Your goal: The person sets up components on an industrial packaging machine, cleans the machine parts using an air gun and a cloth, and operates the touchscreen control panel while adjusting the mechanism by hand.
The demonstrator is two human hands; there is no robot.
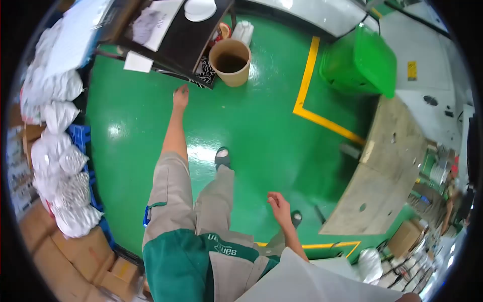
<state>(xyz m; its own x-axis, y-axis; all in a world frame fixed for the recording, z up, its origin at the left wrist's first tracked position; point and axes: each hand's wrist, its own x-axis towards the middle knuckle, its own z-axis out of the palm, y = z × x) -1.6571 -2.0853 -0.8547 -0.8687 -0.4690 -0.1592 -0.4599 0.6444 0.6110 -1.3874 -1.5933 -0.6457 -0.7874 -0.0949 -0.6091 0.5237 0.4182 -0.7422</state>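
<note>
White bags [63, 166] are heaped along the left, beside a blue crate [79, 135], with cardboard boxes [83, 246] below them. The left hand [181, 95] is held out over the green floor [261, 146], apart from the dark counter [178, 43] just beyond it; its fingers look loosely curled, and whether they hold anything is too small to tell. At the counter's near corner sit a black-and-white bundle [205, 74] and a brown tub [236, 78], nearest this hand. The right hand [279, 205] hangs over the floor with fingers half bent and nothing visible in it, near a wooden board [370, 186]. A green bin [352, 63] stands farther right.

With the feet apart, the step in hand looks like walking; taking anything from the counter would call for a longer reach.

The tub's inside is dark, the bundle is partly under the counter, the right upper arm is cut off below, and the far-right clutter is blurred.
</note>
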